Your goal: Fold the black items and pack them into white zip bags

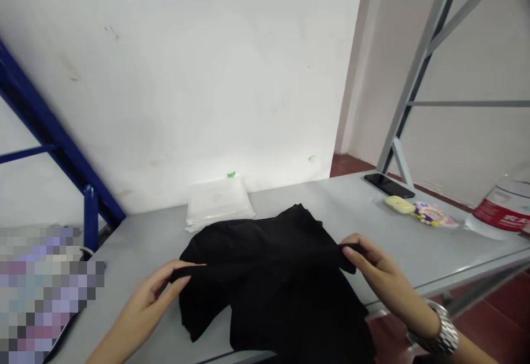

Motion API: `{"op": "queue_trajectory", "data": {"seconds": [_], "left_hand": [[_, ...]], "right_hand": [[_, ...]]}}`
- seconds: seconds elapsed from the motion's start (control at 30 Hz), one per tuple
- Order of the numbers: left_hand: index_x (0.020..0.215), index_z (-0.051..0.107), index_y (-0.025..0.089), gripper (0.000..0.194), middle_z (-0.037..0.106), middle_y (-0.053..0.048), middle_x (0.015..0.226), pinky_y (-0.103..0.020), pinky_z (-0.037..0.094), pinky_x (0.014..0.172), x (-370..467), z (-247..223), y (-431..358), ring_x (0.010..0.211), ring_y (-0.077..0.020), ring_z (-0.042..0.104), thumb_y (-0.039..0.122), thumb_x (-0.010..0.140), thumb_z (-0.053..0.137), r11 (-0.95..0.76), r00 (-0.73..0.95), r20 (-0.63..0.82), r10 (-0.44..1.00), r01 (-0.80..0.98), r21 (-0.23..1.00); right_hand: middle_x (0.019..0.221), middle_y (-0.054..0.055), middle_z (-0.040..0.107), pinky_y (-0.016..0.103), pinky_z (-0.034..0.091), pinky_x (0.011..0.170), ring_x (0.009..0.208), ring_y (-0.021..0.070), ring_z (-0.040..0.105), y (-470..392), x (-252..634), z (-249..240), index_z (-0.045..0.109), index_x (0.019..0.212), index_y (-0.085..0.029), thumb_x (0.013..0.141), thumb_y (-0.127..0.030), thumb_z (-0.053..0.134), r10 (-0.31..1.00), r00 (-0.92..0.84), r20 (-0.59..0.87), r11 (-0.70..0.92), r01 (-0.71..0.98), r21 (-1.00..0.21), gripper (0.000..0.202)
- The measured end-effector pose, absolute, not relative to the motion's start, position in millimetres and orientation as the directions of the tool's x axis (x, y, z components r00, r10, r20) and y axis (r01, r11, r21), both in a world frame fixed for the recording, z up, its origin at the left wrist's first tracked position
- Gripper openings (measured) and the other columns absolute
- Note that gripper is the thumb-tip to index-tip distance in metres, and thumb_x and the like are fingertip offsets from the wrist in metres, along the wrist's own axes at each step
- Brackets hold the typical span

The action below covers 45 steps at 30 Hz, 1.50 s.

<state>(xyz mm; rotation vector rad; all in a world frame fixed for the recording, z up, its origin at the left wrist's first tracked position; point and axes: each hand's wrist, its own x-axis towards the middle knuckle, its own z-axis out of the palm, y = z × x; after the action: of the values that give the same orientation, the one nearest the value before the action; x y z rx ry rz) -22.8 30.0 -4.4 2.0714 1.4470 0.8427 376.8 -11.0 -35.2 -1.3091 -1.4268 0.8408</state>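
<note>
A black garment (277,275) lies across the grey table, its lower part hanging past the front edge. Its exact kind is hard to make out; a short sleeve-like flap spreads at the left. My left hand (154,292) pinches a raised fold on the garment's left side between thumb and fingers. On the opposite side, my right hand (375,262) grips the other end of that fold, so the cloth stretches in a ridge between both hands. A metal watch (445,331) is on my right wrist.
Clear plastic bags (219,201) are stacked behind the garment on the table (136,242). Toward the right lie a black phone (389,185), a yellow case (399,205), a colourful packet (436,215) and a large red-labelled bottle (503,209). A blue frame (49,121) stands left.
</note>
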Motion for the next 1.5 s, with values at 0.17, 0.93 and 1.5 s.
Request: {"op": "queue_trajectory", "data": {"seconds": [0.17,0.93,1.5], "left_hand": [[0.08,0.059,0.02,0.035,0.064,-0.001,0.073,-0.026,0.051,0.065,-3,-12,45,0.073,-0.0204,0.062,0.052,0.083,0.046,-0.23,0.107,0.209,0.972,0.613,0.755],[0.086,0.065,0.021,0.021,0.068,-0.007,0.094,-0.041,0.045,0.089,6,9,116,0.094,-0.0275,0.061,0.037,0.077,0.055,-0.367,0.257,0.312,0.915,0.852,0.373],[0.087,0.069,0.026,0.038,0.068,-0.001,0.108,-0.036,0.047,0.093,-5,-2,31,0.101,-0.0201,0.062,0.017,0.083,0.032,-0.504,0.482,0.16,0.861,0.769,0.393]], "right_hand": [[0.064,-0.004,0.054,0.023,0.039,0.048,0.053,0.0108,0.05,12,366,-47,0.05,0.092,-0.021,0.081,-0.053,0.053,0.997,0.051,-0.059,-0.059,0.004,-0.998,0.034],[0.087,0.006,0.061,0.043,0.046,0.086,0.088,0.0222,0.057,104,377,-33,0.061,0.091,-0.017,0.077,-0.018,0.055,0.908,-0.172,0.382,0.362,0.782,-0.507,0.015],[0.106,0.006,0.06,0.038,0.045,0.092,0.101,0.0217,0.055,-8,390,-32,0.061,0.103,-0.024,0.077,-0.021,0.06,0.846,-0.477,0.24,0.531,0.702,-0.474,0.026]]}}
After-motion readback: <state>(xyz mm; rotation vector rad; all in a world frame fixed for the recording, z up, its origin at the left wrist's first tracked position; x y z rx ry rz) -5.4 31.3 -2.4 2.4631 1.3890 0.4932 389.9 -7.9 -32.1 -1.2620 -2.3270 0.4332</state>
